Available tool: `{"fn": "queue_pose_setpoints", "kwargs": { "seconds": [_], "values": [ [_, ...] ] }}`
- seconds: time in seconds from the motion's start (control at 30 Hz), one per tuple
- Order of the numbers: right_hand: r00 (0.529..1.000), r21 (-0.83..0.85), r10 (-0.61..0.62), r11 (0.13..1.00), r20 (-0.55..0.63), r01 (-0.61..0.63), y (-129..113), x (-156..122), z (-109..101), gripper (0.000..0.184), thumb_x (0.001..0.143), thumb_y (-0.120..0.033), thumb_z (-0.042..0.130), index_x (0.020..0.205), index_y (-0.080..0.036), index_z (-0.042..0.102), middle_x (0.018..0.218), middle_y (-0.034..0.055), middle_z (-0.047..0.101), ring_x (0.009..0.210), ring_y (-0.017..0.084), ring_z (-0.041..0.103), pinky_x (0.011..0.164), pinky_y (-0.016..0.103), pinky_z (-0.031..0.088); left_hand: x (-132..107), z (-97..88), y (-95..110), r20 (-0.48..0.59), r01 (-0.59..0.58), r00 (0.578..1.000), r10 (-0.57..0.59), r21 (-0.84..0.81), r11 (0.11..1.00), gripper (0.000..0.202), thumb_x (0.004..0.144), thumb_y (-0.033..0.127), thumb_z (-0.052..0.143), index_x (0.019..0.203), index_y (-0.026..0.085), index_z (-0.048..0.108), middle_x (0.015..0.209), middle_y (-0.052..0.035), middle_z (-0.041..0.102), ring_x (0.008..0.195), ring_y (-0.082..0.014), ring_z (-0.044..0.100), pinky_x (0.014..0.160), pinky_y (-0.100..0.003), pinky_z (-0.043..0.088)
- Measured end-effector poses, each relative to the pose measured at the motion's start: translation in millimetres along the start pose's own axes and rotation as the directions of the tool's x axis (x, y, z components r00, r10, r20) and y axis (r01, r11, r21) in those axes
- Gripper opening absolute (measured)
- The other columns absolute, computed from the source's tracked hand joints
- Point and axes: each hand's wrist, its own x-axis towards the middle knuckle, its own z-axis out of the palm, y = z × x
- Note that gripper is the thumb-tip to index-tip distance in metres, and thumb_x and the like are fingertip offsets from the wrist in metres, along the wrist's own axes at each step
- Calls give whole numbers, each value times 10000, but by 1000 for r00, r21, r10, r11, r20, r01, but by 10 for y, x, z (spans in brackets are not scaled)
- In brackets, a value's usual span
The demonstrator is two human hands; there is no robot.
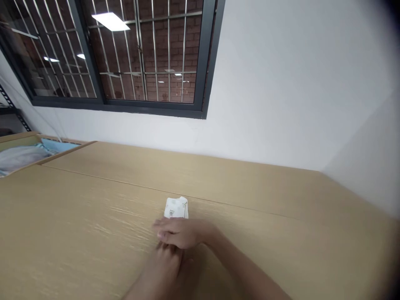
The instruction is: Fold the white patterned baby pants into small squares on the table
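A small folded white cloth (176,207) with a faint print lies on the light wooden table (265,200), near its middle. My right hand (181,234) lies flat across the cloth's near edge, fingers pointing left and pressed down on it. My left hand (167,262) comes up from below, its fingertips tucked under the right hand. The near part of the cloth is hidden by both hands, so I cannot tell whether the left hand touches it.
A wooden box (46,156) at the far left holds pale blue and grey fabric (28,152). A white wall and a dark-framed barred window (125,54) stand behind the table. A seam runs across the tabletop.
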Motion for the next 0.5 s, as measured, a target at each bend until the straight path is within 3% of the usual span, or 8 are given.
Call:
{"fn": "queue_pose_setpoints", "kwargs": {
  "seconds": [0.1,0.17,0.27,0.5],
  "values": [
    [998,-76,52,996,37,-49,72,8,135,342,1051,-350,429,1199,-239,717,1381,75,648,1367,272,517,1149,470,394,-7,1,43,62,32,998,-33,5,999,417,923,284,516,1281,116,651,1246,-210,695,1137,-383,667,995,-549,548],
    [990,-152,136,980,27,-130,126,-1,179,389,1059,-378,418,1314,-215,661,1493,119,541,1448,316,412,1187,546,320,-7,-13,40,80,43,996,-41,-20,999,416,931,274,497,1287,122,649,1256,-193,696,1154,-379,659,1005,-550,547],
    [978,-236,207,949,-28,-207,220,-28,173,457,1063,-381,415,1479,-220,513,1585,120,406,1498,312,319,1217,567,254,-9,-40,28,88,38,996,-33,-51,998,449,920,284,515,1331,134,616,1333,-180,658,1239,-383,611,1039,-546,534],
    [977,-429,97,887,-189,-171,454,-67,122,482,1061,-380,413,1520,-237,445,1602,98,388,1510,280,301,1221,556,250,8,-92,0,111,11,994,-2,-79,997,675,892,381,563,1497,108,439,1560,-195,438,1479,-420,329,1181,-539,405]
  ]
}}
